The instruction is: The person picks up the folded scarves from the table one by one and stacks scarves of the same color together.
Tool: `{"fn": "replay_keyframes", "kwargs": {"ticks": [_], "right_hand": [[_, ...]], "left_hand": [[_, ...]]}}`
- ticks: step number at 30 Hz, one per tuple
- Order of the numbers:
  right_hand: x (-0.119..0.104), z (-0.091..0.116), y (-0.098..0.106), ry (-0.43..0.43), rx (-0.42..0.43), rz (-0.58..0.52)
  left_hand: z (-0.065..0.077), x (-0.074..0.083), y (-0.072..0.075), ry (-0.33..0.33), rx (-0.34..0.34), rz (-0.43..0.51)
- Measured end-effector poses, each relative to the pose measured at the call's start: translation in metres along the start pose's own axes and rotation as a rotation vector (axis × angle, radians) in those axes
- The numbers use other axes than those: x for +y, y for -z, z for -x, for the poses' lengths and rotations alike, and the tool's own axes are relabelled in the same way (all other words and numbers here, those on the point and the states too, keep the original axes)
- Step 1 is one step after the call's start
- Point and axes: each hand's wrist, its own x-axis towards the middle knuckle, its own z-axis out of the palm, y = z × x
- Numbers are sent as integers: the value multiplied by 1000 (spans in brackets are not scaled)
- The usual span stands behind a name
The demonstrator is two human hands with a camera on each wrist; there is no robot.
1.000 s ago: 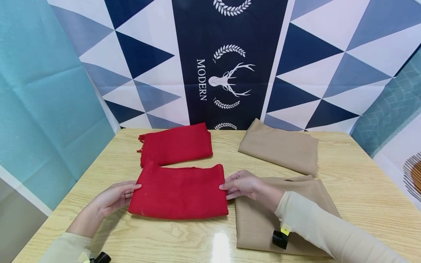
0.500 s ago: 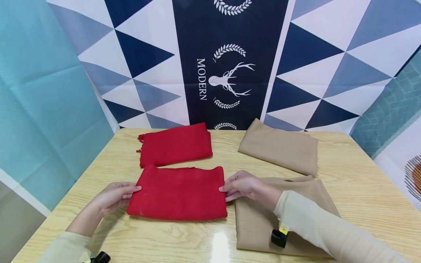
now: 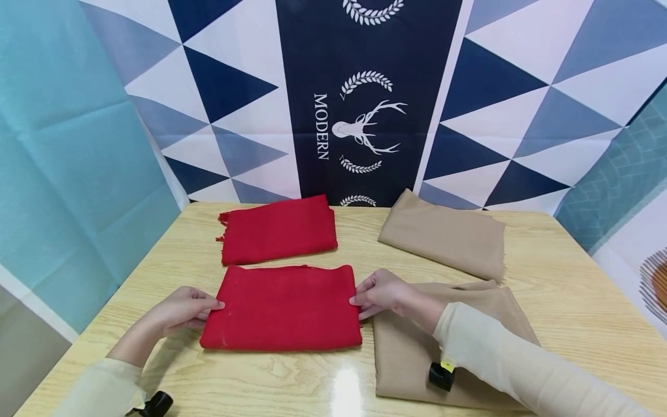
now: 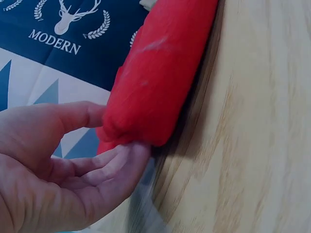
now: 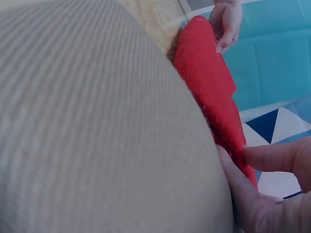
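A folded red cloth lies across the front middle of the table, held at both short ends. My left hand pinches its left end, thumb on top and fingers beneath; the left wrist view shows the thumb and fingers on either side of the rolled red cloth. At the opposite end my right hand pinches the cloth the same way. In the right wrist view a sleeve covers much of the picture, with the red cloth running between both hands.
Behind it lies a second folded red cloth with a fringed left edge. A folded beige cloth sits at the back right, and a larger beige cloth lies under my right forearm. A patterned curtain hangs behind the wooden table.
The red cloth has come slightly down and its far left corner now lies flatter. Both hands keep their grip on its ends.
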Motion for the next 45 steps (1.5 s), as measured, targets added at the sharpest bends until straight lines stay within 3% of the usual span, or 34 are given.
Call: {"fn": "replay_keyframes", "kwargs": {"ticks": [4, 12, 19, 27, 33, 39, 45], "right_hand": [[0, 0, 0, 21, 11, 25], [-3, -2, -1, 26, 10, 95], [-9, -2, -1, -2, 30, 217], [-12, -6, 0, -2, 45, 289], [-16, -17, 7, 52, 141, 367], [-22, -32, 18, 104, 218, 430], [-30, -52, 27, 114, 200, 394]], "left_hand": [[-1, 1, 1, 16, -34, 9], [1, 5, 1, 30, -11, -17], [-2, 8, 8, 9, -9, -121], [-9, 11, 16, 51, 86, -191], [-20, 13, 20, 61, 183, -170], [-32, 16, 25, 22, 257, -168], [-46, 22, 29, 32, 298, -185]]}}
